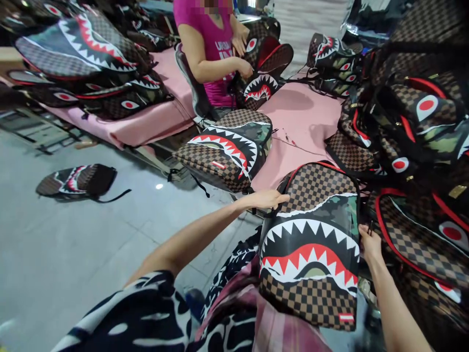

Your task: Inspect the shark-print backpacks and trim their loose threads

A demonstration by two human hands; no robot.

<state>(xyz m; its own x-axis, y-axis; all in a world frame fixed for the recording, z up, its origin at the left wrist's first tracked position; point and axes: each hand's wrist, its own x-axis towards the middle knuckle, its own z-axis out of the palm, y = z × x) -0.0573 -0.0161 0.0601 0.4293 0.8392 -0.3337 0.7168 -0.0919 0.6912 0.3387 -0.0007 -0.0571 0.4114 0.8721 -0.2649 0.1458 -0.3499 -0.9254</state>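
A brown checkered backpack (311, 244) with a red and white shark mouth stands upright over my lap, its front facing me. My left hand (269, 199) grips its upper left edge, the fingers closed on it. On the right side, my right hand (369, 242) is closed at the bag's edge; a small dark item, too unclear to name, shows by its fingers. Another shark-mouth backpack (230, 146) lies just beyond my left hand, at the edge of the pink-covered table (304, 112).
A person in a magenta shirt (216, 54) sits across, handling a similar bag (262, 63). Backpacks pile up at the right (421, 234) and on the left pink table (110, 134). One backpack (76, 182) lies on the floor at left.
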